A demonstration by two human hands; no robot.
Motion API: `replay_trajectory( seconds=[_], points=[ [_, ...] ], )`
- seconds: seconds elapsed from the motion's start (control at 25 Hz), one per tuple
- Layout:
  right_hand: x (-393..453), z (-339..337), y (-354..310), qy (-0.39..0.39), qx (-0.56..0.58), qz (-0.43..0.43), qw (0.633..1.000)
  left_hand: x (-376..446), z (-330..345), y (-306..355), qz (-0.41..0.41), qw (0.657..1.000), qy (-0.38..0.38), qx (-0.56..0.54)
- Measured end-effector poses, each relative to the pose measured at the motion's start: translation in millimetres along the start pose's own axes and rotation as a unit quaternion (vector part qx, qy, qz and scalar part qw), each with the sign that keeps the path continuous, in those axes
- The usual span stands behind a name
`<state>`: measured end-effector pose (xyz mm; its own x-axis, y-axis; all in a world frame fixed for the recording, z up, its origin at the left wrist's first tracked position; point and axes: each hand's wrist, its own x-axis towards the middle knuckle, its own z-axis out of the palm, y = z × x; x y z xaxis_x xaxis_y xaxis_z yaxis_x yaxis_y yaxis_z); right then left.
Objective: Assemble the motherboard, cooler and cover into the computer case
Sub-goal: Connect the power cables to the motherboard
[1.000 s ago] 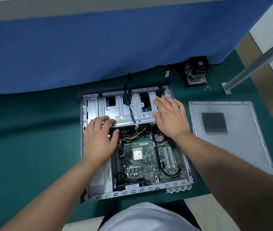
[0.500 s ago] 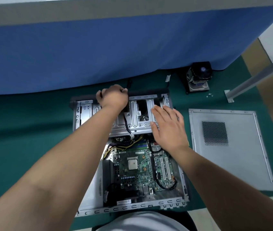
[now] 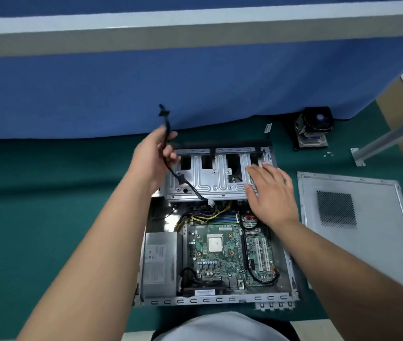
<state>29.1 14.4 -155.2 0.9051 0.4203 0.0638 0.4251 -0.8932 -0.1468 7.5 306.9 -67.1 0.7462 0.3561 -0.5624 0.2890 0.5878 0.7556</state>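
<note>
A: Cable (image 3: 171, 153) first. It is black and thin, and the left hand (image 3: 155, 157) has its fingers curled round it, a bit left of the middle of the frame. The top end with the plug sticks up past the fingers. The other end runs down over the metal cage (image 3: 207, 179) to a small white plug.

B: Will it be hard to hold?

A: I think not. It looks light and bendy, so it will flop. Best to hold it near the plug, not pull on the wire.

B: And the right hand (image 3: 273, 193)?

A: It lies flat, fingers straight, on the right part of the cage. It holds nothing. It just presses there.

B: Where is the board?

A: The green board (image 3: 220, 252) sits inside the case (image 3: 215, 300), in the lower middle. It looks easy to break, with tiny parts all over. Hold it by the edges only.

B: And the cooler?

A: The cooler (image 3: 314, 127) is in the upper right, on the green mat (image 3: 48, 193), well away from the case. It looks chunky and heavy for its size. Grab it by its sides, not the fan.

B: The cover?

A: The cover (image 3: 367, 217) lies flat at the right, just beside the case. It is thin, stiff metal with sharp-looking edges. Two hands would be best.
</note>
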Motion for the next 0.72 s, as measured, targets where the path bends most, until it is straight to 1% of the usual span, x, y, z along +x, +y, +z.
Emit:
replay_trajectory(
  seconds=[0.08,0.24,0.28,0.36,0.44,0.56,0.64,0.72],
  points=[
    [0,1,-1,0.003,0.005,0.004,1.0,-6,-26,8,0.002,1.0,0.01,-0.03],
    [1,0,-1,0.004,0.006,0.002,1.0,-9,-63,22,0.008,0.991,0.066,-0.113],
    [1,1,-1,0.003,0.007,0.002,1.0,-9,-69,24,-0.005,0.988,0.066,-0.138],
    [1,0,-1,0.003,0.012,0.006,1.0,-11,-78,23,-0.047,0.985,0.028,-0.162],
    [1,0,-1,0.002,0.014,0.007,1.0,-15,-83,19,-0.1,0.989,-0.017,-0.107],
    [1,-2,-2,0.001,0.012,0.008,1.0,-21,-85,12,-0.165,0.985,-0.05,0.019],
    [0,-2,-2,0.002,0.015,0.01,1.0,-26,-84,6,-0.184,0.978,-0.063,0.078],
    [0,-2,-2,0.002,0.016,0.008,1.0,-31,-83,-1,-0.19,0.974,-0.065,0.108]
  ],
)
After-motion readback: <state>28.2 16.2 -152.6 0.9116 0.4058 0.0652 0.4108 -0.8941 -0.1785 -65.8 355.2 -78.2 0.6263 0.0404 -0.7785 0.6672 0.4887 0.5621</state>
